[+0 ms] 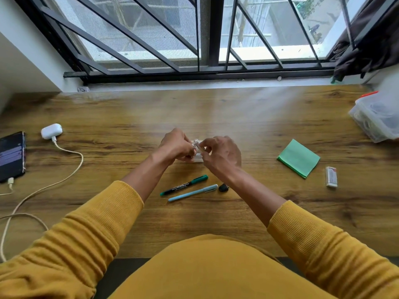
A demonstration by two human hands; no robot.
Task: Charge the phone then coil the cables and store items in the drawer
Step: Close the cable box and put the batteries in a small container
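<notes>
Counts on the desk (237, 117): 1 phone (11, 156), 1 white earbud case (51, 131), 2 cream cables — phone cable (10, 184), case cable (71, 169). 2 pens: green-capped marker (184, 185), light blue pen (192, 192). 1 small black cap (223, 187), 1 green paper stack (298, 158), 1 eraser (331, 176), 1 clear plastic box (376, 117). 2 hands, left hand (176, 146) and right hand (221, 156), on 1 small white item (197, 157)
</notes>
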